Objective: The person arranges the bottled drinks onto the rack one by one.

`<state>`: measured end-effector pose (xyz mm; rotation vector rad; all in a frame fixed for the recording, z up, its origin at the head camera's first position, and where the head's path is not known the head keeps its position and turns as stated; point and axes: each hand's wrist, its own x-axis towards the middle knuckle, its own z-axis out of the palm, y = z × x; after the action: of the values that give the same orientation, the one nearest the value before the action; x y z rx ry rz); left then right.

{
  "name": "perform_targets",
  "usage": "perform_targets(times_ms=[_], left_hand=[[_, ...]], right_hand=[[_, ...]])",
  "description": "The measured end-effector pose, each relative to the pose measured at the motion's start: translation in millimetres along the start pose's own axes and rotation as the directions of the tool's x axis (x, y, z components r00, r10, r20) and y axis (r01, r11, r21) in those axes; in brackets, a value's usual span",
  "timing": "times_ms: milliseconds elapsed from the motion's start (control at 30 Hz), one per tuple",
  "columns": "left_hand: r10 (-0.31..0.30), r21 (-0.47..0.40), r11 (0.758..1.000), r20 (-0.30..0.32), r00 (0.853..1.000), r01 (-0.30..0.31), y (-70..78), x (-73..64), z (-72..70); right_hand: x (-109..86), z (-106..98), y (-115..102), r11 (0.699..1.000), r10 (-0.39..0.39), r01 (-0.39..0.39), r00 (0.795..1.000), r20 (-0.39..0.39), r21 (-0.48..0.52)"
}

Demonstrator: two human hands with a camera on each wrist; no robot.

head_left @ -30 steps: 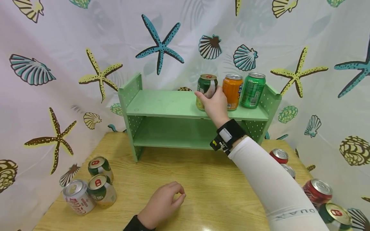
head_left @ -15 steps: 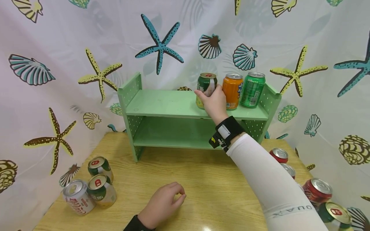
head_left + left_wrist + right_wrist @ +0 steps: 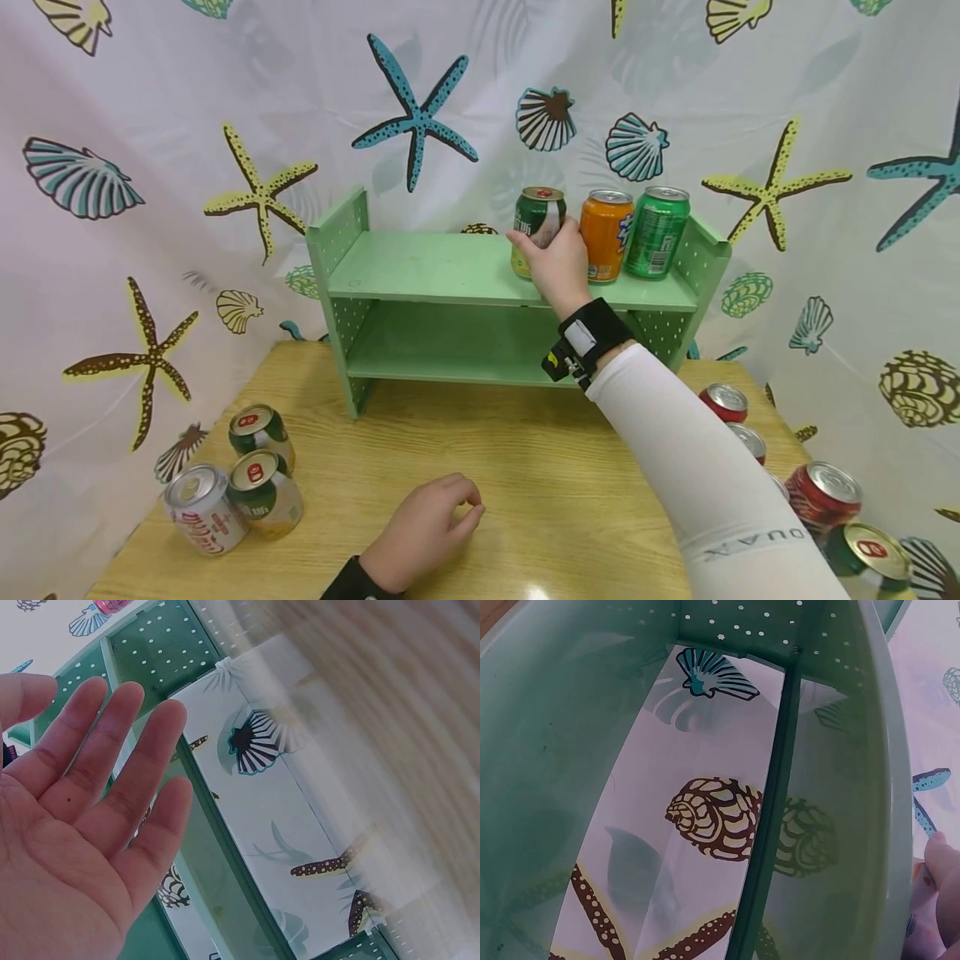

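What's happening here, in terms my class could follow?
A person's right hand grips a dark green can at the top level of a green shelf, left of an orange can and a bright green can. The left hand holds nothing, in front of the shelf. More cans stand on the table at both sides.

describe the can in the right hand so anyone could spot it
Find the green shelf on the table, then its top board's right half. The dark green can is leftmost of three, in the right hand. Its red-tabbed gold lid sets it apart from the silver-lidded orange can and bright green can.
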<state>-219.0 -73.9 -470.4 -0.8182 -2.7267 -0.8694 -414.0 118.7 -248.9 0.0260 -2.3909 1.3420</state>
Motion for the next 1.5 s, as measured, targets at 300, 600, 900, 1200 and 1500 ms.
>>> perform_targets(times_ms=[300,600,900,1200,1500], left_hand=[[-0.004,-0.014,1.000,0.017,1.000,0.005,1.8,1.1,-1.2],[0.000,-0.009,1.000,0.014,1.000,0.001,2.4,0.6,-1.3],[-0.013,-0.015,1.000,0.018,1.000,0.013,2.6,0.8,-0.9],[-0.002,-0.016,1.000,0.018,1.000,0.002,1.5,1.2,-0.7],[-0.016,-0.029,0.999,0.036,0.999,0.017,1.7,1.6,-1.2]], right_hand=[[0.3,-1.1,-0.5,1.000,0.017,-0.017,1.000,0.014,-0.019],[-1.1,-3.7,-1.2,0.997,0.033,-0.030,0.998,0.058,-0.066],[-10.2,-7.0,2.3,0.998,0.017,-0.012,0.996,0.087,-0.059],[-22.4,-12.5,3.1,1.000,-0.007,0.009,0.995,0.104,-0.019],[-36.6,-18.9,7.5,1.000,-0.018,0.017,0.995,0.099,0.009]])
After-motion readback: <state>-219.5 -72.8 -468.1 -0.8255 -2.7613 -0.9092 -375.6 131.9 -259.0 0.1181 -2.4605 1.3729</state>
